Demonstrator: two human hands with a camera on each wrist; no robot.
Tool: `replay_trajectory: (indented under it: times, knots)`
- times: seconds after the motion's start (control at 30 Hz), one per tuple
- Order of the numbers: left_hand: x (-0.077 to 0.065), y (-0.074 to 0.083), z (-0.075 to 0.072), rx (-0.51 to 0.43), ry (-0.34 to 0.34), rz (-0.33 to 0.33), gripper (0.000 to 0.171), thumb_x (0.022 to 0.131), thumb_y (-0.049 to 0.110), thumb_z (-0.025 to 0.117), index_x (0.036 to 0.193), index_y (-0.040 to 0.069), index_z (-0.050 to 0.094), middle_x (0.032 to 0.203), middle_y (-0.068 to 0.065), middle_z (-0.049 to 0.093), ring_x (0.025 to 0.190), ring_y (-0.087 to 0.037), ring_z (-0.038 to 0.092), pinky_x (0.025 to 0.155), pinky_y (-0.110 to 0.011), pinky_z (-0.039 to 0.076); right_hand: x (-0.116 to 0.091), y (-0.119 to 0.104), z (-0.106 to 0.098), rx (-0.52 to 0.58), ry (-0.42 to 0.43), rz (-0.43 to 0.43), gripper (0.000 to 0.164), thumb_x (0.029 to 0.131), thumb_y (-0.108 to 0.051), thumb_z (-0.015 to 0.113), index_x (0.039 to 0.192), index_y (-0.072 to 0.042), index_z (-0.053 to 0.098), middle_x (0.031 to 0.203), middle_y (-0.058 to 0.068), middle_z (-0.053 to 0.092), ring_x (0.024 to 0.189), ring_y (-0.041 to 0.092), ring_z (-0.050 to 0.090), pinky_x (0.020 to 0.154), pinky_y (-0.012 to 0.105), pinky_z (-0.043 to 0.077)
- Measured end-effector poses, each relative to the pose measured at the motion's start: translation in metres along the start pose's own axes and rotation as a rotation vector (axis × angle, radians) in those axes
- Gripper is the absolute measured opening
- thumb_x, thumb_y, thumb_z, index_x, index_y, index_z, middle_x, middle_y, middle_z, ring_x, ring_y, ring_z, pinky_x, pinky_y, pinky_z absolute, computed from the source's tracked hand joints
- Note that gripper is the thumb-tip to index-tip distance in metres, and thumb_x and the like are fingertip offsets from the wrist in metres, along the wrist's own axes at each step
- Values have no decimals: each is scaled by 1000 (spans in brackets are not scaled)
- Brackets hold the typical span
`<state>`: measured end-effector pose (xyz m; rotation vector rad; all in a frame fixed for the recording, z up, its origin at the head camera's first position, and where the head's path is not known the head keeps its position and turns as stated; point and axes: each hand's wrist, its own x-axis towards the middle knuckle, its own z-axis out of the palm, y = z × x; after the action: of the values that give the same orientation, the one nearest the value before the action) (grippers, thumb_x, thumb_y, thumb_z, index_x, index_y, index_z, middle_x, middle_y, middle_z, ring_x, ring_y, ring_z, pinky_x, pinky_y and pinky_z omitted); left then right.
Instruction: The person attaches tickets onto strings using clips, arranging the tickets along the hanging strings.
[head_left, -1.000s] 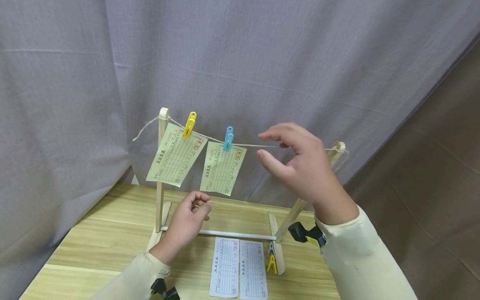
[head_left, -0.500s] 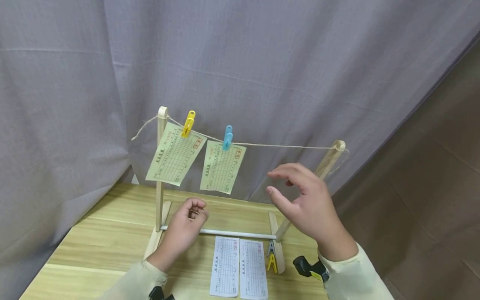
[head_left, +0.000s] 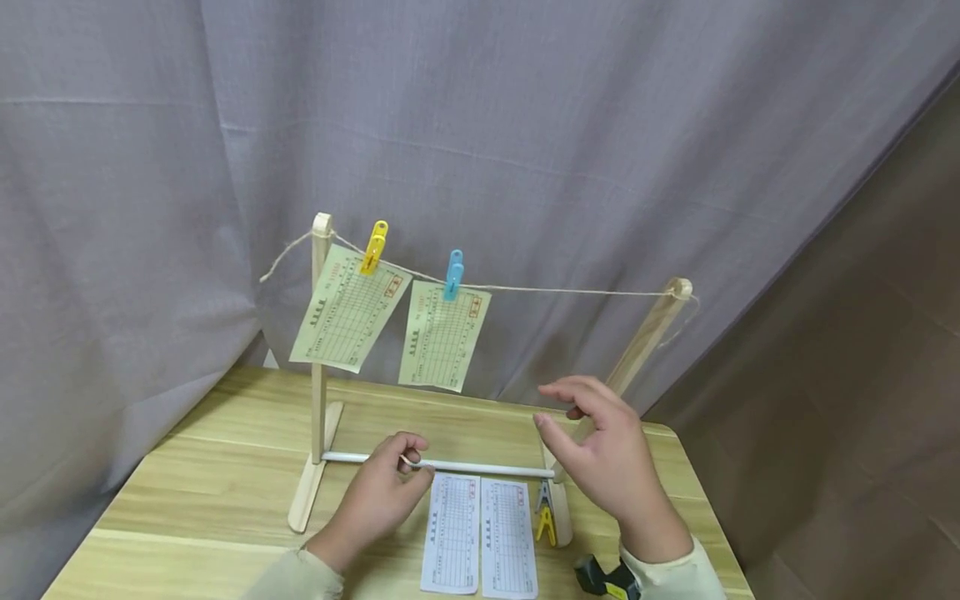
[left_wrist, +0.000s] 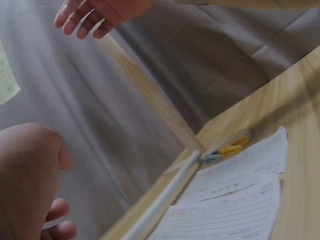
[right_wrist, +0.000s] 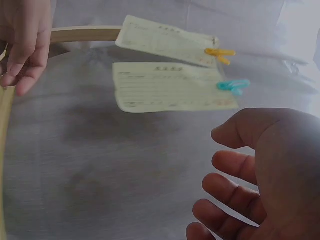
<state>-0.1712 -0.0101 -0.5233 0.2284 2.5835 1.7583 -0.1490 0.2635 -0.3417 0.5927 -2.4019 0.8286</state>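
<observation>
Two green printed forms hang from a twine line (head_left: 570, 291). A yellow clothespin (head_left: 373, 247) clips the left form (head_left: 348, 312), a blue clothespin (head_left: 453, 275) the right form (head_left: 442, 342). My left hand (head_left: 378, 492), fingers loosely curled, hovers by the white rod, left of two white forms (head_left: 450, 533) lying side by side on the table. Nothing shows in my right hand (head_left: 607, 454); its thumb and fingers stand apart, above a grey clothespin (head_left: 543, 496) and another yellow clothespin (head_left: 545, 527). The right wrist view shows both hanging forms (right_wrist: 175, 87) beyond its fingers.
The wooden rack has a left post (head_left: 319, 408) and a right post (head_left: 645, 337), partly hidden by my right hand. A white rod (head_left: 487, 469) joins them low down. Grey curtain (head_left: 525, 125) hangs behind the wooden table (head_left: 187, 500).
My right hand has dropped from the twine's height to low in front of the right post. The left hand has moved down toward the white forms. The hanging forms stay clipped.
</observation>
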Motion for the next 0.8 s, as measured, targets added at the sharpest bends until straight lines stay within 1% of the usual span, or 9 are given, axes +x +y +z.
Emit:
replay_trajectory:
  times: [0.07,0.17,0.27,0.37,0.47,0.57,0.67,0.8]
  knots:
    - [-2,-4,5,22,-9,13,32,100,28,79,130,22,71,116,6,65,99,-11,60,86,-28,54,-6,5,5,-17,-5,32,32,93,-9,90,122,-21,84,123,-7,79,104,13,68,88,24,55]
    - [-3,-9,13,46,-24,32,33,100,29,79,131,20,71,115,3,65,92,-10,58,77,-24,53,-14,12,11,-43,-10,76,29,94,-12,90,122,-21,83,123,-8,78,105,14,68,86,27,57]
    - [-5,-12,18,68,-25,49,32,100,29,79,129,20,71,114,0,66,90,-12,59,76,-24,52,-22,19,18,-51,-22,116,27,96,-14,90,121,-21,83,120,-9,78,104,14,68,85,30,59]
    - [-6,-16,21,100,-10,56,30,99,29,81,126,22,72,114,0,68,96,-14,62,84,-28,55,-32,27,25,-42,-36,143,27,96,-13,90,120,-21,83,118,-7,78,102,16,68,84,32,61]
    - [-8,-19,24,153,13,60,29,97,31,82,123,22,73,114,0,70,101,-16,64,92,-35,56,-41,35,33,-35,-49,168,28,94,-11,91,120,-21,83,117,-5,78,101,19,69,82,34,63]
    - [-9,-23,28,239,40,70,30,96,34,84,121,21,74,114,0,72,104,-17,65,94,-41,56,-52,42,41,-52,-61,201,29,93,-10,92,118,-21,83,115,-5,79,97,15,68,81,33,63]
    - [-12,-28,33,336,56,86,37,95,39,86,123,18,75,115,-1,74,108,-21,66,95,-46,56,-63,49,47,-76,-81,251,28,92,-11,92,117,-21,83,112,-6,78,94,13,67,80,30,63]
    - [-17,-33,37,424,44,92,52,94,48,88,131,14,76,124,-6,75,114,-29,68,101,-54,57,-76,56,53,-104,-120,355,25,93,-15,92,115,-18,83,109,-3,76,95,18,69,82,32,63]
